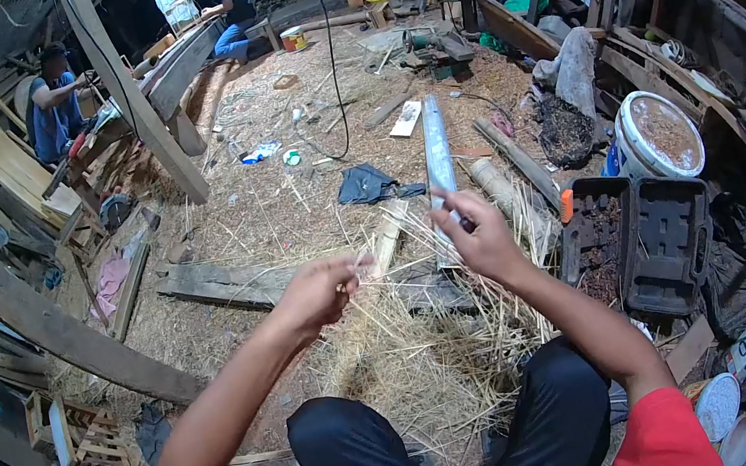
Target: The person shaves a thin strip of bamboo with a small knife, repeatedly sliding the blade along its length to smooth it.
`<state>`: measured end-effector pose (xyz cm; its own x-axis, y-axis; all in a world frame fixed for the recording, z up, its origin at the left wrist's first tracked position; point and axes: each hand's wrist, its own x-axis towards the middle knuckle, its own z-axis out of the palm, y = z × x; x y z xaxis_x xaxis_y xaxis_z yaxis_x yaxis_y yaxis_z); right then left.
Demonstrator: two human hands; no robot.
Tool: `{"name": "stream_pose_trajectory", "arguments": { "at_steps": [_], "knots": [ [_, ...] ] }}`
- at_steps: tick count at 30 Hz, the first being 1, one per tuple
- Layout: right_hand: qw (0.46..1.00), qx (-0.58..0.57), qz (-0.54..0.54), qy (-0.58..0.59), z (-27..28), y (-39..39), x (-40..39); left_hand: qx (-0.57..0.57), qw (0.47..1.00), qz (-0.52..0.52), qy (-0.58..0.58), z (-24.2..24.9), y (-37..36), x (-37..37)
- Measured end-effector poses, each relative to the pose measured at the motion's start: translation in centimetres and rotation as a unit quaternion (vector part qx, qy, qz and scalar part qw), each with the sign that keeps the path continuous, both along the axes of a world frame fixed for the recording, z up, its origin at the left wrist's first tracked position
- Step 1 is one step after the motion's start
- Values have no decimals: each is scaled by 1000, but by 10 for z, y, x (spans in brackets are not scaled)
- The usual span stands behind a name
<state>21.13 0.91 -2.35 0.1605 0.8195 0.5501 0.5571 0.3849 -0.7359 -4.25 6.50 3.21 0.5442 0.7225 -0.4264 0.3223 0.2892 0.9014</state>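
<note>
My left hand (316, 294) is closed in a pinch above the shavings, with the tip of a thin pale strip showing at its fingertips. To its right, my right hand (480, 237) is curled closed; a small dark spot shows between thumb and fingers, too small to name. Below both hands a heap of thin straw-coloured strips (412, 350) spreads between my knees. A split pale piece of bamboo (389, 240) lies behind my left hand. Just beyond my right hand runs a long grey plank-like piece (436, 148), its near end partly hidden.
An open black tool case (667, 248) and a white bucket (663, 135) stand to the right. A wooden beam (229, 285) lies at left, near a slanting post (127, 87). Several people sit farther back, one by a long bench (179, 73). Shavings cover the floor.
</note>
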Motion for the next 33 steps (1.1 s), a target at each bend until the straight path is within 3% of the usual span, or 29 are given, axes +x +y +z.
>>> {"name": "stream_pose_trajectory", "arguments": {
  "at_steps": [2,6,10,15,17,20,24,26,27,30,31,33],
  "knots": [
    [999,6,-23,36,4,6,5,-42,991,74,-108,5,10,6],
    [994,-33,25,99,46,3,-16,-95,957,122,-247,19,15,37],
    [999,22,30,39,80,10,-30,-115,925,118,-341,5,10,55],
    [995,88,24,-39,39,12,-27,-121,935,128,-307,-39,-1,65],
    [999,33,30,-13,26,13,-25,-111,940,147,-287,-43,-4,55],
    [999,5,46,18,28,18,-29,-63,939,217,-259,-36,-5,44],
    [996,-22,84,15,27,22,-35,-45,946,206,-245,-7,-8,21],
    [988,-97,115,24,41,12,-39,-77,934,180,-298,-1,-10,18],
    [990,-1,140,19,38,12,-43,-88,926,179,-320,3,-12,20],
    [986,80,125,-78,42,4,-35,-139,885,142,-422,-3,-6,31],
    [987,73,136,-45,45,1,-31,-160,864,123,-462,-6,-3,37],
    [986,41,132,-89,54,-11,-20,-184,841,119,-495,-13,-9,48]
  ]
}}
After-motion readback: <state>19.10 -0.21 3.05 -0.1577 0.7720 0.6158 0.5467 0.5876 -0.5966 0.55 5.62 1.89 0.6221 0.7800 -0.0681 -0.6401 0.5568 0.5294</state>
